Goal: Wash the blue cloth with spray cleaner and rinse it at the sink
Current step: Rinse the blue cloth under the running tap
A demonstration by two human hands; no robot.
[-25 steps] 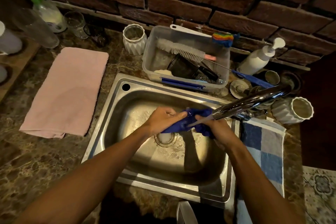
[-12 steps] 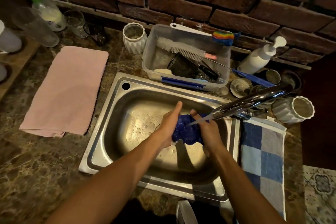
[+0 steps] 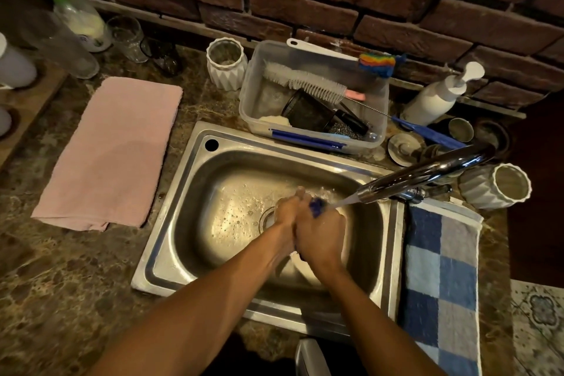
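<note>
Head view, centre of frame: the left hand (image 3: pixel 285 212) and right hand (image 3: pixel 320 230) are pressed together over the sink (image 3: pixel 183 207), above the drain.
Grip: both hands are clasped round the blue cloth (image 3: pixel 316 206), squeezing it between them (only a small blue fold shows at the top of the right hand).
Water: a stream runs from the faucet (image 3: pixel 427 172), at centre right, straight onto that fold.
Progress: judging by the running water and the droplets in the basin, rinsing is under way; the spraying step looks done, though no foam on the cloth can be made out. Left: finishing the rinse and wringing.
Spray cleaner: a green-topped spray bottle (image 3: pixel 77 20) stands in the upper left on the bench (image 3: pixel 61 268).
Writing: none readable; the bottle's label is too blurred.
</note>
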